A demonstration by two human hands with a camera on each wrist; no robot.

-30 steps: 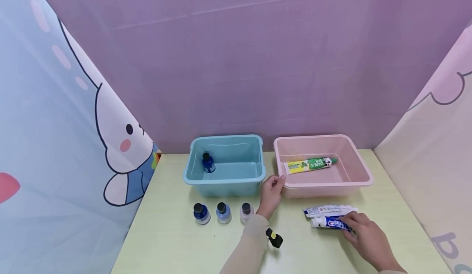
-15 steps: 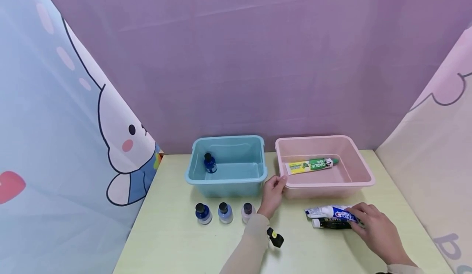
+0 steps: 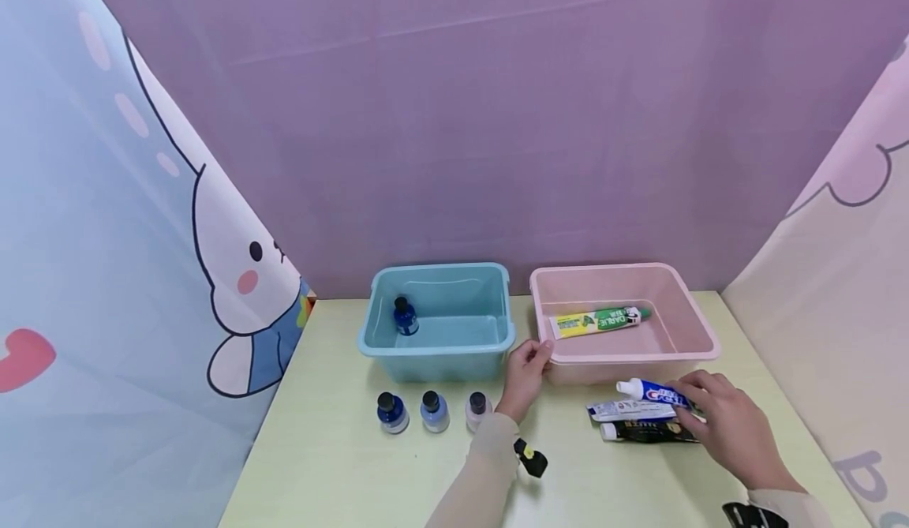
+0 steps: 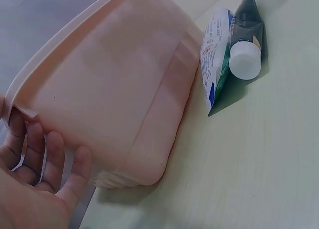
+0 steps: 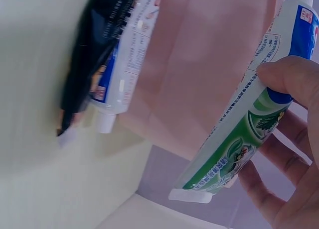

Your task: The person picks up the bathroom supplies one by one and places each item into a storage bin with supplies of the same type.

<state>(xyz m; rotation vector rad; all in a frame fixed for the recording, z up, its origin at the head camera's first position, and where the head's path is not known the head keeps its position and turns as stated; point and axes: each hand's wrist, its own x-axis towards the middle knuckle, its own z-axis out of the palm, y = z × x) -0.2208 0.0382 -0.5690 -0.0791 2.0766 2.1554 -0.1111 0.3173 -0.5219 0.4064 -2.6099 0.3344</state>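
My left hand point(image 3: 524, 376) grips the near left corner of the pink bin point(image 3: 632, 370), fingers curled under its rim in the left wrist view. In my right hand point(image 3: 735, 429) is a blue and white Crest toothpaste tube point(image 3: 656, 393), pinched between thumb and fingers; its green printed back point(image 5: 234, 154) shows in the right wrist view. It is raised near the bin's front wall. Below it on the table lie a white toothpaste tube point(image 3: 632, 411) and a black toothpaste tube point(image 3: 646, 432) with a white cap, side by side. A yellow-green Darlie tube point(image 3: 596, 321) lies inside the pink bin.
Left of the pink bin stands a blue bin point(image 3: 440, 366) with a dark blue bottle point(image 3: 405, 319) inside. In front of it, a dark blue bottle point(image 3: 393, 414), a light blue bottle point(image 3: 435, 413) and a clear bottle point(image 3: 478, 411) stand in a row. A purple cloth point(image 3: 497, 117) hangs behind.
My right hand has lifted the Crest tube from beside the black tube, up and away past the white tube toward the pink bin. My left hand stays on the bin's corner.
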